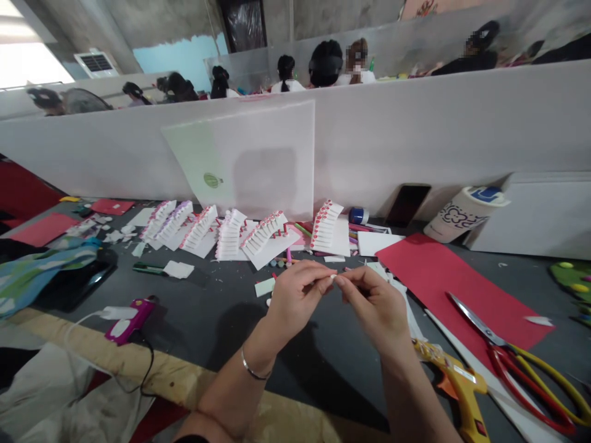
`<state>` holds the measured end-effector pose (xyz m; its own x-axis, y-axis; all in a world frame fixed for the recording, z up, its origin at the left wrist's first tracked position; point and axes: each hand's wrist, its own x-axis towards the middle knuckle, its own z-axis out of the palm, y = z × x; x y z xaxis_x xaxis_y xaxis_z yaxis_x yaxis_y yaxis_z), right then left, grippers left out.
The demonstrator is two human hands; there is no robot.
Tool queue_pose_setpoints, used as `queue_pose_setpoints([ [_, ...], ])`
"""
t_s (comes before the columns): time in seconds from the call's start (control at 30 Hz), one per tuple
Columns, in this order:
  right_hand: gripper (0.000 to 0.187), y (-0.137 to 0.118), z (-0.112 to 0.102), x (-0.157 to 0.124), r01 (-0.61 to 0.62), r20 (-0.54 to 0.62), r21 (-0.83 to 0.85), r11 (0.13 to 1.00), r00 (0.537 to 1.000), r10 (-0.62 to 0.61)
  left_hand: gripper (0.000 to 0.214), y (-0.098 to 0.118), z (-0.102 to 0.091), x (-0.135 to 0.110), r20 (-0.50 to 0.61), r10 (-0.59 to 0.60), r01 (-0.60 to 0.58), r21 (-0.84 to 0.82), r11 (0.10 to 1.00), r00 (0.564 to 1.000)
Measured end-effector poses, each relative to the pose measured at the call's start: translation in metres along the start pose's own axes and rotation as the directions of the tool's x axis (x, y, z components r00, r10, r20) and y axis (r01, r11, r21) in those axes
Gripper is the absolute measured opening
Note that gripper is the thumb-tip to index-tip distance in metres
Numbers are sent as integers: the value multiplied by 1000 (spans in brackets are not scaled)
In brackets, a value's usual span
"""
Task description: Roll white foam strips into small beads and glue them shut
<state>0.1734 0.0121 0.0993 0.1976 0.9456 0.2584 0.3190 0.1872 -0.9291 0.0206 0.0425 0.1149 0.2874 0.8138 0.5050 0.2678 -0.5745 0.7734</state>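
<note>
Cards sit beyond the left hand, which meets the right hand, fingertips pinching a white piece above the table; a loose pinch could drop it. Farther right, the right forearm could nudge the glue gun.

Left hand: thumb and fingers pinched at a small white bit.
Right hand: thumb and fingers at the same bit, over the dark table.
Table, back: row of white cards with red- and purple-tipped pieces.
Table, right: scissors partly on red sheet; glue gun beside right forearm; phone near cup.
Table, left: magenta adapter, white plug attached.
Beyond partition: several people.
</note>
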Motion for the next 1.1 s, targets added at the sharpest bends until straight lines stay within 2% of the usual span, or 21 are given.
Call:
queue_pose_setpoints([
  [0.2, 23, -1, -3, -2, 80, 56, 12, 997, 995, -81, 17, 0, 0, -1, -35, -18, 19, 25, 1000, 999],
  [0.4, 19, -4, -5, -4, 181, 43, -86, 980, 983, -178, 11, 1, -1, -2, -51, 31, -28, 50, 998, 998],
  [0.6, 19, -4, -6, -2, 247, 64, -153, 957, 969, -240, 16, -4, -1, -4, -27, -106, 103, -106, 989, 994],
  [0.67, 20, -3, -5, -2, 242, 69, -138, 960, 970, -235, 17, -4, -1, -3, -7, -92, 90, -113, 989, 996],
  [0.83, 23, -1, -5, -3, 126, 32, -101, 987, 992, -124, 11, -2, -1, -2, -34, -8, 8, -8, 1000, 999],
  [0.97, 21, -3, -8, -3, 192, 76, -104, 976, 980, -184, 10, -2, -1, -3, -30, -82, 79, -74, 994, 996],
  [1.1, 20, -7, -11, -2, 280, 141, -148, 949, 955, -260, 13, -1, -4, -4, 47, -175, 180, -129, 975, 983],
])
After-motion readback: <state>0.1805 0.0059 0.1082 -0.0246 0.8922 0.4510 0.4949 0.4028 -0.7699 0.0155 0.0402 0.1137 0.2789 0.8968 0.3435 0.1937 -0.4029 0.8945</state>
